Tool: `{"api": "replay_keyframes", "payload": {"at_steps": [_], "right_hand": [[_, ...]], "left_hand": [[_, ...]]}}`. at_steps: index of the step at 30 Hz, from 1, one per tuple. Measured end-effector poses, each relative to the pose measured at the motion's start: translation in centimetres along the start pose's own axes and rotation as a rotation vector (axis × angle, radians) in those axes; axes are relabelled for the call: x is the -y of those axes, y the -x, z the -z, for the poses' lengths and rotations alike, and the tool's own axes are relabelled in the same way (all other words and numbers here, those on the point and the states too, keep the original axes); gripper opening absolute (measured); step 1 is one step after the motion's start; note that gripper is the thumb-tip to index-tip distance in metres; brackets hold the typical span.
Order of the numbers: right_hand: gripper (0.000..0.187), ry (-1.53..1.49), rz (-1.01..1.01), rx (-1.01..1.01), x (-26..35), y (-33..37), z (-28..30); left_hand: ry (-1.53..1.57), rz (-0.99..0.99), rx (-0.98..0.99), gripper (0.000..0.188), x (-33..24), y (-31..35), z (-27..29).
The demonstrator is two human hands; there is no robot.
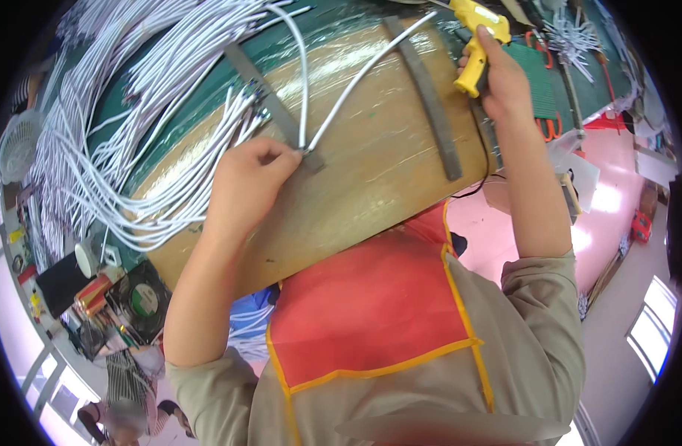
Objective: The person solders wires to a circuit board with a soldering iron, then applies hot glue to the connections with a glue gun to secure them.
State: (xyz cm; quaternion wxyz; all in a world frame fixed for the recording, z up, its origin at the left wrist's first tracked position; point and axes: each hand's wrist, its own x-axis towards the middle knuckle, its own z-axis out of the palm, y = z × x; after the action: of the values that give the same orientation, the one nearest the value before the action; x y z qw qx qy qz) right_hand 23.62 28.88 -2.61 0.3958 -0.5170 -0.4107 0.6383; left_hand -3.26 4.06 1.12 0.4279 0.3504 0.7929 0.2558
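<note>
My left hand (255, 175) is over the brown work board (371, 178), thumb and forefinger pinched together on the end of a white cable (304, 89). A second white length (363, 74) meets it at the fingertips and slants up to the right, forming a V. The pinch sits above a grey metal strip (266, 97) lying on the board. Up at the right, my right hand (507, 85) is wrapped round the handle of a yellow glue gun (473, 63). Its nozzle end is cut off by the view's upper edge.
Bundles of white cables (95, 97) cover the left of the green table, several ends (255, 97) near my left hand. Another grey strip (430, 111) crosses the board. A black cord (484, 149) hangs by its right edge. At lower left, a person (125, 401) is beyond a black fan (140, 297).
</note>
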Motion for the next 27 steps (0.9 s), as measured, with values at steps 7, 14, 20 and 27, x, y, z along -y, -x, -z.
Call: {"api": "replay_keyframes", "payload": {"at_steps": [7,14,20,27], "right_hand": [[0.05,0.173,0.094,0.054,0.2,2.3,1.3],[0.044,0.746,0.713,0.152,-0.7,8.5,-3.1],[0.038,0.97,1.254,0.634,-2.4,10.5,-10.2],[0.017,0.684,1.271,0.733,0.0,11.8,-14.2]], "left_hand": [[0.077,0.009,0.037,0.019,0.8,-0.2,0.2],[0.111,-0.001,0.044,0.017,0.8,-0.1,0.4],[0.209,-0.01,0.087,0.017,0.0,1.1,2.1],[0.378,-0.245,0.008,0.018,-1.8,5.0,5.8]]}}
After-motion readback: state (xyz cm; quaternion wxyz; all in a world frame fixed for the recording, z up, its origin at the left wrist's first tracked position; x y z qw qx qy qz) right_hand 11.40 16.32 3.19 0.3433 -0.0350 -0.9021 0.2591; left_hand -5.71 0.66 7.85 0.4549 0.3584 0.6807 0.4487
